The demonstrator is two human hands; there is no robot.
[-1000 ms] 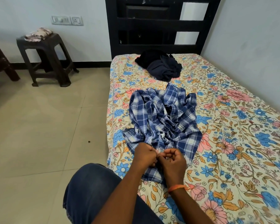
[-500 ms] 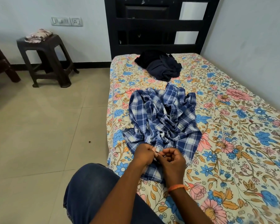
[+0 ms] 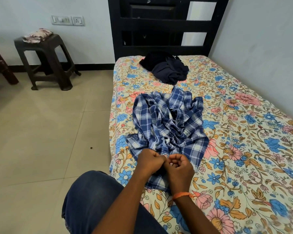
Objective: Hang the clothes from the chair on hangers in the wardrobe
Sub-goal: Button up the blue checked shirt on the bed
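Head view: my left hand and my right hand meet knuckle to knuckle at the near end of the blue checked shirt. Both have their fingers curled, pinching the front edge of the shirt where the buttons run, the left from the left side, the right from the right. What exactly sits between my fingertips is too small to tell. An orange band circles my right wrist.

The shirt lies crumpled along the flowered bedsheet, close to the left edge of the bed, its near end under my hands and its far end pointing toward the black headboard. Beyond it, near the headboard, a heap of dark clothes rests on the same sheet, just apart from the shirt.

My knee in blue jeans is at the bed's near left corner. On the tiled floor to the left stands a dark stool with a folded patterned cloth on top.
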